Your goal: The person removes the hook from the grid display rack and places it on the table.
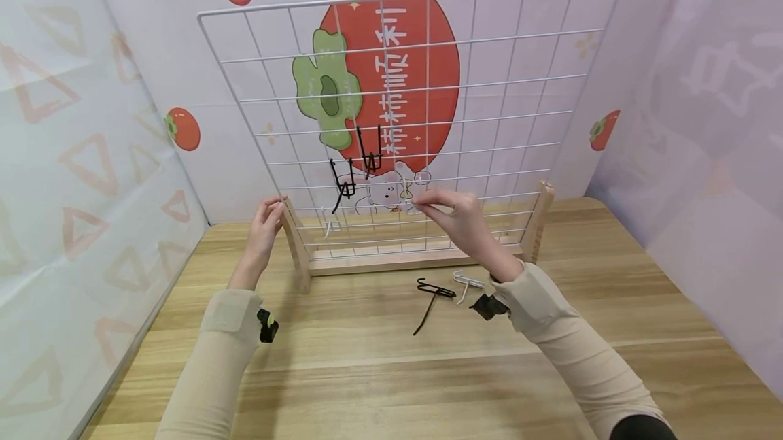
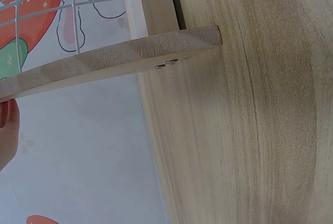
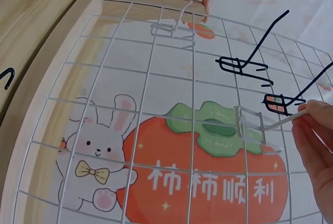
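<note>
My right hand (image 1: 461, 222) pinches the prong of a white wire hook (image 3: 252, 125) between thumb and fingertips. The hook's square back lies against the white wire grid panel (image 1: 410, 1), right of two black hooks (image 1: 346, 188) hanging there. Lower on the left side of the grid hangs another white hook (image 1: 331, 226). My left hand (image 1: 264, 226) grips the top of the left post (image 1: 296, 249) of the wooden stand that carries the grid. In the left wrist view only part of that hand shows at the edge.
In front of the stand, a black hook (image 1: 435, 290) and a white hook (image 1: 468, 283) lie on the wooden table (image 1: 367, 372), close to my right wrist. The right post (image 1: 538, 222) stands beyond my right hand. A printed backdrop (image 1: 232, 154) hangs behind the grid.
</note>
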A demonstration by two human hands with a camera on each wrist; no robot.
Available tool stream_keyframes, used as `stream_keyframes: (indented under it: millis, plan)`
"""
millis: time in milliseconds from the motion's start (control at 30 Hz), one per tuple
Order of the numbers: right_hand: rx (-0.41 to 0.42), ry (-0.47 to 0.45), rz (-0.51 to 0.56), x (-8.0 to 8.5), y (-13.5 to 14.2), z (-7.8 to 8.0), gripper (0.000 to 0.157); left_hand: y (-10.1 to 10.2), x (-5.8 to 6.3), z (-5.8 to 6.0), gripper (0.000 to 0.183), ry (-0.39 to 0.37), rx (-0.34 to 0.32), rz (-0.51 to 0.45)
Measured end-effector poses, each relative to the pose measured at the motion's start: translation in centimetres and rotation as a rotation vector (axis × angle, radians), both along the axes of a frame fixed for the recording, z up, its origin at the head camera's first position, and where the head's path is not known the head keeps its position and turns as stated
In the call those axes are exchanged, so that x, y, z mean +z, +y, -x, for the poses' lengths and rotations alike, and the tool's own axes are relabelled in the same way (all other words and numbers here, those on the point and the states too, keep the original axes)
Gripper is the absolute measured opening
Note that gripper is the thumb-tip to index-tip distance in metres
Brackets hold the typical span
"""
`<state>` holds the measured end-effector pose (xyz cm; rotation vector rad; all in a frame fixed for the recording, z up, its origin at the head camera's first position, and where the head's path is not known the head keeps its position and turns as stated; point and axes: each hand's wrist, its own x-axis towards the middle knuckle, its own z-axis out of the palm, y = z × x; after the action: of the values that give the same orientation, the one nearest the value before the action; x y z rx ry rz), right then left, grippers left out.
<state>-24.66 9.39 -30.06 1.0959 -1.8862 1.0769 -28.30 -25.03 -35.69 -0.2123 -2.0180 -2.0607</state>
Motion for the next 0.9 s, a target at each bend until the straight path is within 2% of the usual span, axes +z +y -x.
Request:
stream_keyframes:
  millis: [667,900]
  plan:
    - [0.035,0.059,-0.05,-1.7,0.1,-0.8,0.019,-0.1,0.0,0.0,0.006,-0.002,-0.001,-0.001]
    - [0.04,0.026,-0.075,-3.1,0.1,-1.2,0.02,-0.1,-0.1,0.1,0.007,0.004,-0.006,-0.008]
